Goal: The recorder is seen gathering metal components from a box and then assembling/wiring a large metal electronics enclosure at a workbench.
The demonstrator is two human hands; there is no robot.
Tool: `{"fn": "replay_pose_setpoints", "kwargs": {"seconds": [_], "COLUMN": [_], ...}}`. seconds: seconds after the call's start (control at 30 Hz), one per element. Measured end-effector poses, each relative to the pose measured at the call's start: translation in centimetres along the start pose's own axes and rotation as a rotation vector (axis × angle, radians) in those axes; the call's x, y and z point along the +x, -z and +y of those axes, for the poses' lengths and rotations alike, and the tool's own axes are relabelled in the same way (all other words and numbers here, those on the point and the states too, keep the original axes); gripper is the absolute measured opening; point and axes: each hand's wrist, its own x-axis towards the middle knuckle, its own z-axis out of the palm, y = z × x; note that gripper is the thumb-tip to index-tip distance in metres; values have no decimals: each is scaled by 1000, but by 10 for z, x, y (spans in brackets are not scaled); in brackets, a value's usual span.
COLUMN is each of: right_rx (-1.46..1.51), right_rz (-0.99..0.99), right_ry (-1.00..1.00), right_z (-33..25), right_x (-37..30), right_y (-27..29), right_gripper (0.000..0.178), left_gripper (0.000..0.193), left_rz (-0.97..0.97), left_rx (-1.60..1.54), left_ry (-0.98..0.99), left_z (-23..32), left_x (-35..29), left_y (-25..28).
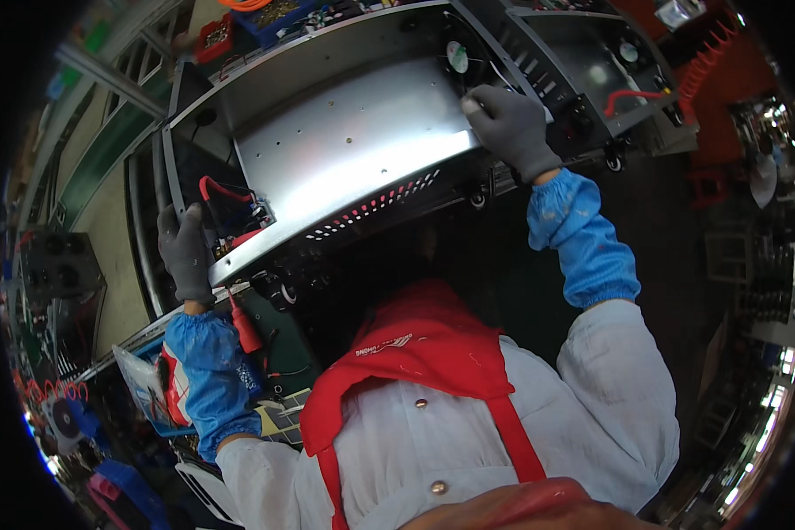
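Note:
A large open-topped sheet-metal case [318,146] lies in front of me, its bare inner panel shining under the light. My left hand [184,252], in a grey glove, grips the case's left corner. My right hand [511,131], gloved alike, is closed on the front edge at the right end, just below a round fan [458,57]. A row of slots runs through the front wall between my hands. Inside the left end, near my left hand, a red cable [225,188] loops up from small parts. The fingertips of my right hand are partly hidden.
A second metal case [583,57] with a red hose stands at the upper right. Casters [477,200] show under the front edge. A red squeeze bottle [245,329] and loose small parts lie on the green bench at left. A red bin [214,40] sits behind the case.

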Motion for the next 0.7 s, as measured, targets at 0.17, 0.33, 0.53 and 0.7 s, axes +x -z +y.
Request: {"fn": "replay_pose_setpoints", "kwargs": {"seconds": [0.17, 0.33, 0.53, 0.7], "right_rx": [-47, -78, -108, -75], "right_rz": [34, 17, -5, 65], "right_ry": [-31, -65, -93, -39], "right_z": [3, 0, -1, 1], "right_x": [-3, -1, -2, -2], "right_y": [1, -3, 1, -3], "right_gripper": [23, 26, 27, 25], "left_gripper": [40, 37, 39, 40], "left_rz": [-27, -5, -17, 21], "left_rx": [-43, -81, -40, -42], "left_ry": [-33, -50, -85, -77], "left_z": [15, 13, 8, 7], "left_x": [-4, -5, 0, -2], "left_y": [-6, -3, -4, -5]}}
